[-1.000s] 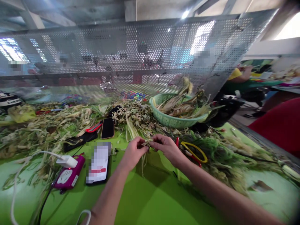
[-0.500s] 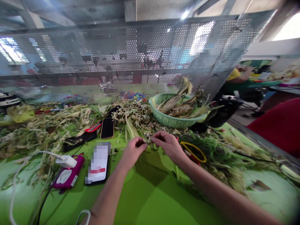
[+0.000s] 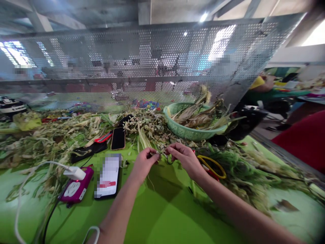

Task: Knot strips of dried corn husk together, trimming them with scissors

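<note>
My left hand [image 3: 144,164] is closed in a pinch above the green table [image 3: 162,217], and thin strands of pale husk [image 3: 150,181] hang beneath it. My right hand [image 3: 186,159] faces it a short way off, thumb and forefinger pinched together. Between the fingertips shows a small pale husk strip [image 3: 163,154], partly hidden by the fingers. A thin dark curved piece, like wire [image 3: 169,163], hangs just below the right fingertips. Behind the hands, a long pale-green husk [image 3: 143,138] lies on the heap. Yellow-handled pliers [image 3: 213,166] lie beside my right wrist.
Dried husk strips [image 3: 63,135] cover the table's back and left. A green basket [image 3: 188,134] holds more husks. Two phones [image 3: 118,138], a magenta power box [image 3: 77,186] with cables and a red cutter [image 3: 103,137] lie left. Green fibres [image 3: 241,166] spread right; a perforated metal screen [image 3: 127,67] stands behind.
My hands have drawn slightly apart at the fingertips, leaving a wider gap with less pale material showing. The whole view has shifted a little.
</note>
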{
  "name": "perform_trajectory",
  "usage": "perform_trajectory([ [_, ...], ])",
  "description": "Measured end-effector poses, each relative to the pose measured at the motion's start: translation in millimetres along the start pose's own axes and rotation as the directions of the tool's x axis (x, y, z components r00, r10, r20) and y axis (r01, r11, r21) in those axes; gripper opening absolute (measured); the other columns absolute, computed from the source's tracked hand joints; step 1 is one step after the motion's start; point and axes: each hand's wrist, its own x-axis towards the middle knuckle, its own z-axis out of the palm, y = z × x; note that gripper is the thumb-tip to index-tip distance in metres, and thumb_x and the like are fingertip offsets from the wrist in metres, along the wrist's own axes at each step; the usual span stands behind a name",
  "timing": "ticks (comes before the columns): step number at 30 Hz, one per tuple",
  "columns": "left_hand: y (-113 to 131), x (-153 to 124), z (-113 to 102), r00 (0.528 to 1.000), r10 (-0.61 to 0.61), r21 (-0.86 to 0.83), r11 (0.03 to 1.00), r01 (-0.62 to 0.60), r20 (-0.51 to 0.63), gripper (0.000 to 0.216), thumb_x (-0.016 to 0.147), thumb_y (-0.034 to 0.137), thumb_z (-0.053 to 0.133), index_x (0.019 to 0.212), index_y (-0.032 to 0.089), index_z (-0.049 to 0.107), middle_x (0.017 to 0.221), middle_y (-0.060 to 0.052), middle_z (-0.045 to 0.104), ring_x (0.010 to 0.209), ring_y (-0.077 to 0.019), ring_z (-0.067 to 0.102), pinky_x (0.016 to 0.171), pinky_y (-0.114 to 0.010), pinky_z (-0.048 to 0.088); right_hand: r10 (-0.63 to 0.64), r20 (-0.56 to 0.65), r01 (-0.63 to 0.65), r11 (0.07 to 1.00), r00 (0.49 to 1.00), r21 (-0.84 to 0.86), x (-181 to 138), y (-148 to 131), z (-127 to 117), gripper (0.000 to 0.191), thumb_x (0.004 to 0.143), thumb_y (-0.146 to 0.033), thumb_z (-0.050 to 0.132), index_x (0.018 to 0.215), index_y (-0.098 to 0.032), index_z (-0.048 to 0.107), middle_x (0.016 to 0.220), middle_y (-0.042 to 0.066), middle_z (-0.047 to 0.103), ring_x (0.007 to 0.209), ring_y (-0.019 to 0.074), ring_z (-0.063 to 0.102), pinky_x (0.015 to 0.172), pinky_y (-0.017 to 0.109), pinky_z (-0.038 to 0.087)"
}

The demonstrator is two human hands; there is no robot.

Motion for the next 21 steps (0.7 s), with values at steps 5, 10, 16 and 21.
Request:
perform_trajectory([
  [5, 1, -1, 1, 0.999, -0.015, -0.028, 0.999, 0.016, 0.03, 0.029, 0.073, 0.04, 0.069, 0.087, 0.016, 0.063, 0.075, -0.001, 0.062, 0.07, -0.0137, 0.057, 0.07, -0.026, 0.045, -0.026, 0.019, 0.028, 0.994, 0.999, -0.101, -2, 1, 5, 0.026, 0.073, -0.042, 0.068, 0.078, -0.017, 0.064, 0.063, -0.002, 0.055, 0.058, 0.0112, 0.047, 0.055, 0.024, 0.039],
  [10, 6, -4, 2, 0.996, -0.075, -0.12, 0.99, 0.08, 0.052, 0.033, 0.075, 0.045, 0.066, 0.09, 0.016, 0.064, 0.081, -0.003, 0.064, 0.075, -0.0151, 0.059, 0.073, -0.028, 0.046, -0.038, -0.005, 0.037, 0.99, 0.999, -0.137, -1, 3, 3, 0.021, 0.075, -0.037, 0.064, 0.077, -0.017, 0.063, 0.063, -0.002, 0.054, 0.058, 0.0114, 0.047, 0.055, 0.024, 0.04],
  [16, 2, -2, 3, 0.994, -0.085, -0.167, 0.981, 0.096, 0.072, 0.032, 0.067, 0.039, 0.075, 0.083, 0.015, 0.063, 0.072, 0.0, 0.061, 0.066, -0.0112, 0.056, 0.069, -0.025, 0.044, -0.055, 0.013, 0.056, 0.985, 0.998, -0.16, -2, 1, 5, 0.013, 0.076, -0.031, 0.06, 0.077, -0.018, 0.061, 0.064, -0.002, 0.054, 0.057, 0.0108, 0.047, 0.052, 0.022, 0.04],
  [21, 3, -3, 4, 0.969, -0.182, -0.355, 0.906, 0.231, 0.166, 0.033, 0.062, 0.036, 0.079, 0.077, 0.014, 0.059, 0.063, 0.003, 0.056, 0.057, -0.0081, 0.053, 0.058, -0.021, 0.04, -0.006, 0.053, 0.012, 0.994, 0.999, -0.113, -6, -8, 5, 0.016, 0.077, -0.033, 0.059, 0.079, -0.018, 0.06, 0.063, -0.002, 0.053, 0.055, 0.0105, 0.047, 0.048, 0.021, 0.04],
])
